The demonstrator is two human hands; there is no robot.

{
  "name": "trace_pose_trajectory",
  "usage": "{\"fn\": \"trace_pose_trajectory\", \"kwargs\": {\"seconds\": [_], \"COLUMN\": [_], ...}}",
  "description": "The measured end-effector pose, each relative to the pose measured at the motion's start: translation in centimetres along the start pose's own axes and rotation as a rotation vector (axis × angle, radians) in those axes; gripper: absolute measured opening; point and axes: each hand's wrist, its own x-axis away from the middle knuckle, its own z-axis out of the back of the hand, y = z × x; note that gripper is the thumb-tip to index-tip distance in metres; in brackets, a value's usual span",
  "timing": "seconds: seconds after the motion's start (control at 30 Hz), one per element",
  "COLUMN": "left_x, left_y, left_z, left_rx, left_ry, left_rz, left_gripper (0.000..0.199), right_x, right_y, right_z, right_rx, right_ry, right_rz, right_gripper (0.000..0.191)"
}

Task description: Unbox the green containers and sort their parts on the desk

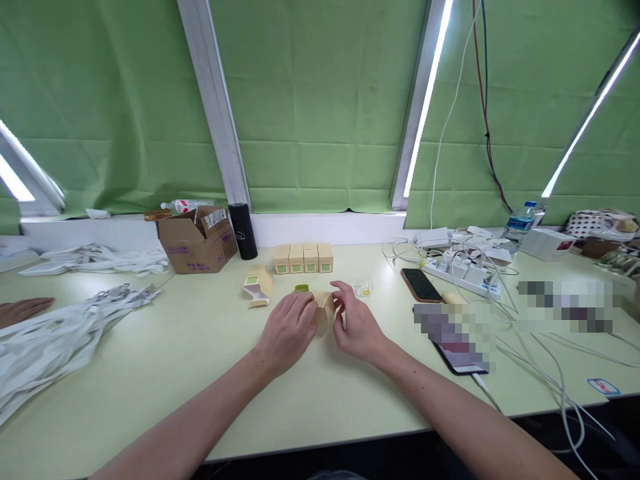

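A small kraft cardboard box is between my hands, low over the middle of the table. My left hand is closed around its left side and covers part of it. On the other side, my right hand has curled fingertips at the box's right edge, with the index finger raised. A small green item lies just beyond my left fingers, partly covered. To the left rests a kraft box with its flaps open. A clear plastic piece with something yellow in it sits beyond my right hand.
Several closed kraft boxes stand in a row at the back. Nearby are a black cylinder and a brown carton. White straps and another person's hand are left; phones, a power strip and cables lie right.
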Motion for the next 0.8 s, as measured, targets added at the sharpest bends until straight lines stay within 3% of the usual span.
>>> {"fn": "trace_pose_trajectory", "kwargs": {"seconds": [0.8], "left_x": [0.54], "left_y": [-0.37], "left_z": [-0.32], "left_rx": [0.237], "left_ry": [-0.076], "left_rz": [0.162], "left_gripper": [0.042], "right_x": [-0.15], "right_y": [-0.43], "right_z": [0.69], "right_rx": [-0.048], "right_ry": [0.015], "right_rz": [-0.024], "right_gripper": [0.047]}}
